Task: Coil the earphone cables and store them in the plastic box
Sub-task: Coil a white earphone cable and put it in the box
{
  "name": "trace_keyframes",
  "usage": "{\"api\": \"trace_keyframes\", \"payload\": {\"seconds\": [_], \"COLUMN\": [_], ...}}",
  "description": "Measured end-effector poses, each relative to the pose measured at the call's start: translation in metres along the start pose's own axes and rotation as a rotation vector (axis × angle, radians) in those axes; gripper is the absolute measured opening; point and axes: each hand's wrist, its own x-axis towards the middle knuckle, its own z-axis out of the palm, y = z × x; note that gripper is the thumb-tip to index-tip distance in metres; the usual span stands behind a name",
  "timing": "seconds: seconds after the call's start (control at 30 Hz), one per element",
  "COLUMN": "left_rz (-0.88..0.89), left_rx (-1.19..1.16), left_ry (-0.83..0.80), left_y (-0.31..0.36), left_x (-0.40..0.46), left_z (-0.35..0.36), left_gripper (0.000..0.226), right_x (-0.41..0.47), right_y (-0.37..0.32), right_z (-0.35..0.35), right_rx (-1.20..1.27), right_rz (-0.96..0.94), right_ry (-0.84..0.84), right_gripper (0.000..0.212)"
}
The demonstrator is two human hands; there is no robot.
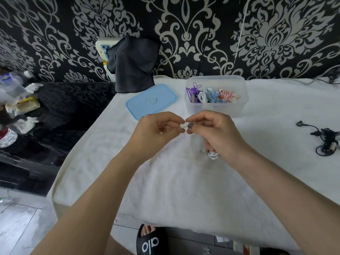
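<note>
Both hands, left (158,128) and right (211,130), pinch a white earphone (184,125) between curled fingers.

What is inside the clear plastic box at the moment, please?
The clear plastic box holds coiled earphone cables: purple, white, blue and red-and-white. Whatever lies under them is covered.
</note>
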Motion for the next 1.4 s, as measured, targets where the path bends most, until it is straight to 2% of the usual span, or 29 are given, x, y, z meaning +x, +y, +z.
{"api": "trace_keyframes", "payload": {"seconds": [0.2,0.33,0.63,0.97,1.1,1.17,1.4], "left_rz": [-0.020,-0.025,-0.019,-0.033,-0.075,-0.090,-0.085], "left_rx": [-0.048,-0.072,-0.161,-0.354,-0.453,-0.483,-0.432], "left_ry": [-0.006,-0.018,-0.062,-0.099,-0.156,-0.197,-0.205], "left_y": [0.004,0.004,0.006,0.012,0.014,0.013,0.011], "left_x": [-0.001,-0.001,-0.001,-0.001,-0.002,-0.002,-0.003], "left_z": [-0.003,-0.004,-0.005,-0.007,-0.008,-0.009,-0.011], "left_gripper": [0.018,0.011,0.009,0.011,0.014,0.011,0.011], "right_x": [0.002,0.002,0.002,0.003,0.002,0.001,0.002], "right_y": [-0.002,-0.003,-0.007,-0.009,-0.009,-0.009,-0.007], "right_z": [-0.003,-0.006,-0.010,-0.014,-0.017,-0.018,-0.016], "right_rx": [0.152,0.204,0.257,0.405,0.429,0.442,0.486], "right_rz": [0.096,0.134,0.195,0.282,0.312,0.335,0.390], "right_ry": [-0.040,-0.101,-0.184,-0.286,-0.331,-0.345,-0.364], "right_gripper": [0.008,0.005,0.011,0.020,0.010,0.013,0.017]}}
